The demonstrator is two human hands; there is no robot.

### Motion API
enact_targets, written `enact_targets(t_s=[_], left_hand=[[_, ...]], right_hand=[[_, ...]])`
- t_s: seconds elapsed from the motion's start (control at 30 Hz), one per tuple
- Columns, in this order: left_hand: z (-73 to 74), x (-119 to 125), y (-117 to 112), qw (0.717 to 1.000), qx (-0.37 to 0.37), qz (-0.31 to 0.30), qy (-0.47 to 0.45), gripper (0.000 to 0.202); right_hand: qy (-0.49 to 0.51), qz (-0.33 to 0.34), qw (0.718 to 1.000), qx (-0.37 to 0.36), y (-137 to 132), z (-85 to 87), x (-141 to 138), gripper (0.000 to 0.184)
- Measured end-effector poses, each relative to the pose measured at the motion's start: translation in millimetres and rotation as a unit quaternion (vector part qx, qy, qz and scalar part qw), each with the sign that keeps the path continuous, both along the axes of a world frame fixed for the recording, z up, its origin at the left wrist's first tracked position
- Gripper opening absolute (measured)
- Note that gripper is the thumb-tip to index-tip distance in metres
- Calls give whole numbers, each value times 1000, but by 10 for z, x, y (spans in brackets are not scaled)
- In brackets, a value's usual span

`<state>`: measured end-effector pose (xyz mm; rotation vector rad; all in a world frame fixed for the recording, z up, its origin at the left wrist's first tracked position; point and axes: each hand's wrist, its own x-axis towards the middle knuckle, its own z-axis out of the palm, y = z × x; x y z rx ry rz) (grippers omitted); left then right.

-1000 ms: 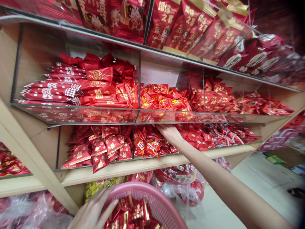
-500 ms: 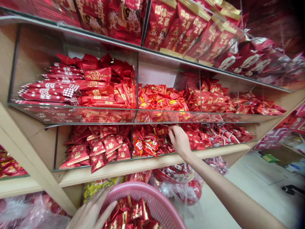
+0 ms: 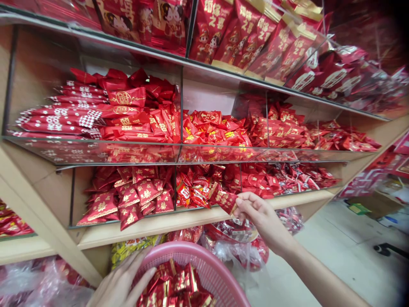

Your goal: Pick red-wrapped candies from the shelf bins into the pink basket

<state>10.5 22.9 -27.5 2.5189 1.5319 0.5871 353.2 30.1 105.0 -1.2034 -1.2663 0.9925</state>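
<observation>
Packet [image 3: 226, 200], pinched by 1 corner in right hand [image 3: 263, 219] fingers, hangs just off the shelf [image 3: 153, 226], beyond the basket [image 3: 204, 256] where left hand [image 3: 123, 283] rests, fingers spread; so thin a grip may drop it outside.

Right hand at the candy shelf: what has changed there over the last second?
The right hand has pulled back out of a glass compartment of the shelf, toward the person and downward. Its fingers now pinch a red packet taken from there. The left hand stayed on the rim of the pink basket, whose load looks unchanged.
</observation>
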Motion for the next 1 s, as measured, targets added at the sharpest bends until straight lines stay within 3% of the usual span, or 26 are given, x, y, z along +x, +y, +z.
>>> enact_targets(t_s=[0.17,0.37,0.5,0.63,0.8,1.0], left_hand=[[-25,-10,-2,1000,-3,9,3,42],[-41,-17,-9,1000,-22,5,-16,40],[-45,-4,3,998,-42,14,-39,43],[6,13,20,989,-93,39,-105,42],[91,20,30,964,-153,71,-204,44],[56,4,7,964,-159,65,-202,42]], right_hand=[[100,63,990,-72,-170,-67,-11,29],[149,96,980,-93,-252,-110,-61,27],[150,113,977,-96,-272,-138,-45,25],[81,117,985,-101,-315,-202,-87,27],[18,168,972,-164,-376,-447,-395,36],[17,213,953,-217,-395,-837,-683,38]])
